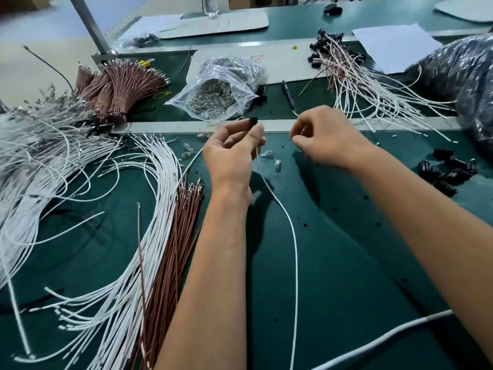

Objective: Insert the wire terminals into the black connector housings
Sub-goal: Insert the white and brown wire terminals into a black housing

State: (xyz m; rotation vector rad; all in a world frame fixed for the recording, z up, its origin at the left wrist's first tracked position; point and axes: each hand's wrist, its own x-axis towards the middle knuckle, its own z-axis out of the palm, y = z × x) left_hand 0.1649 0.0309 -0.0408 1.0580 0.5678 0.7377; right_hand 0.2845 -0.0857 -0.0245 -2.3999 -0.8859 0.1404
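My left hand [234,153] pinches a small black connector housing [253,121] between thumb and fingers, raised above the green mat. A white wire [293,236] hangs from under that hand and trails toward me. My right hand [322,134] hovers just to the right with fingers curled; whether its fingertips pinch anything is hidden. Loose white wires [149,209] and brown wires [176,236] with metal terminals lie at my left. A heap of black housings [448,169] sits to the right.
A clear plastic bag of small clear parts [216,94] lies beyond my hands. Finished wire-and-housing assemblies [354,76] pile up at the back right beside a dark plastic bag [464,73]. Bundled brown wires [117,86] lie back left. Small clear parts [266,154] scatter under my hands.
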